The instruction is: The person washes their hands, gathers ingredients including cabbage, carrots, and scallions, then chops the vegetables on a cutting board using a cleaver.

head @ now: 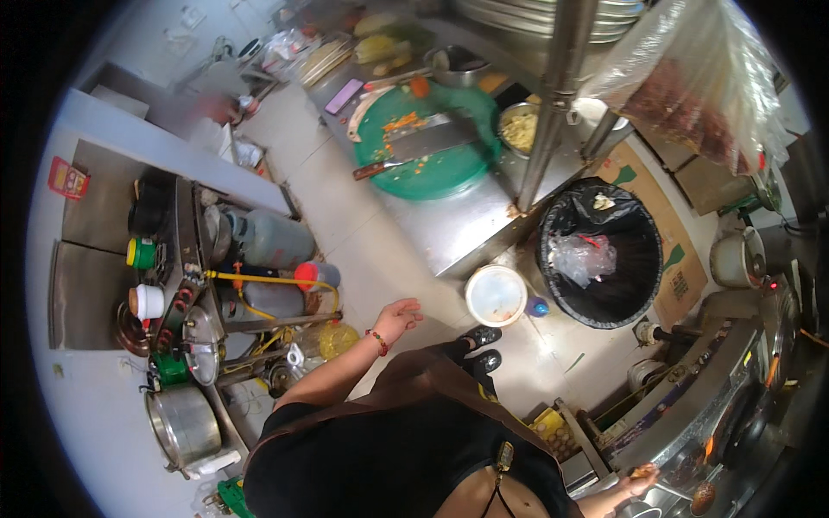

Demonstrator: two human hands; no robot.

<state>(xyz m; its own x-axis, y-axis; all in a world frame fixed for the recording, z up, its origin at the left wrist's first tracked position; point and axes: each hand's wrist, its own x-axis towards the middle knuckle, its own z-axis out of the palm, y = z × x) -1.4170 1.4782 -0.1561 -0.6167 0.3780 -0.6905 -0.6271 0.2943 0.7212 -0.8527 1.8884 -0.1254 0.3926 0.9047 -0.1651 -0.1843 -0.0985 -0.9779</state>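
Observation:
My left hand [397, 318], with a beaded bracelet at the wrist, hangs above the tiled floor with its fingers apart and nothing in it. My right hand [638, 480] is at the lower right by the stove, small and partly hidden. A ladle [703, 498] has its handle end beside this hand; whether the fingers grip it I cannot tell. On the steel table [421, 230] lies a round green cutting board [431, 184], bearing a cleaver [434, 140] with a wooden handle and chopped orange bits [405, 122]. A steel bowl of pale yellow food [519, 129] stands beside the board.
A bin with a black liner [602, 311] and a white bucket [496, 296] stand on the floor by the table corner. A steel post [550, 123] rises there. Gas cylinders [275, 239], a yellow hose [259, 276] and a large steel pot [184, 424] are at left; the stove [686, 414] is at right.

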